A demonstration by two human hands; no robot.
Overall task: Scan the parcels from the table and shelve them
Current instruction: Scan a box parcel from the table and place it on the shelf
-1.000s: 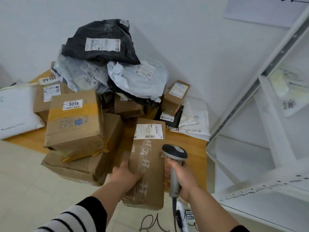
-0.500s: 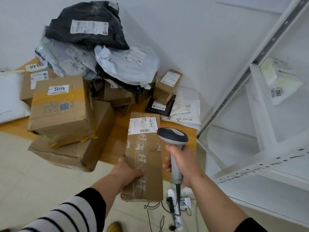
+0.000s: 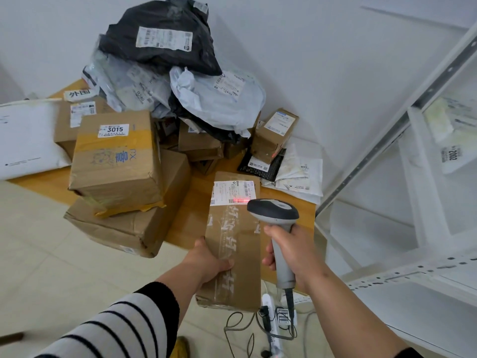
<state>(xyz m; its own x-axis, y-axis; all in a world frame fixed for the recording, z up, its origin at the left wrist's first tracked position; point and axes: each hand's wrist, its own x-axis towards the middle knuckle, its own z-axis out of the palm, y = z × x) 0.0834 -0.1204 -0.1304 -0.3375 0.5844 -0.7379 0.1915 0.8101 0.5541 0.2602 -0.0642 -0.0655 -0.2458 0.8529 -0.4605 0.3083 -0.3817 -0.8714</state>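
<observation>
Gripping a long box (image 3: pixel 233 244) over the near table (image 3: pixel 180 228) edge, left hand (image 3: pixel 206 262); right hand (image 3: pixel 296 254) holds scanner (image 3: pixel 273 210), red beam on label (image 3: pixel 233 193).

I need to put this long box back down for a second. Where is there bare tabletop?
Bare wood shows between the stacked cardboard boxes and the long box, and a thin strip at the table edge under the scanner. Behind, the heap of mailer bags and small cartons is crowded.
</observation>
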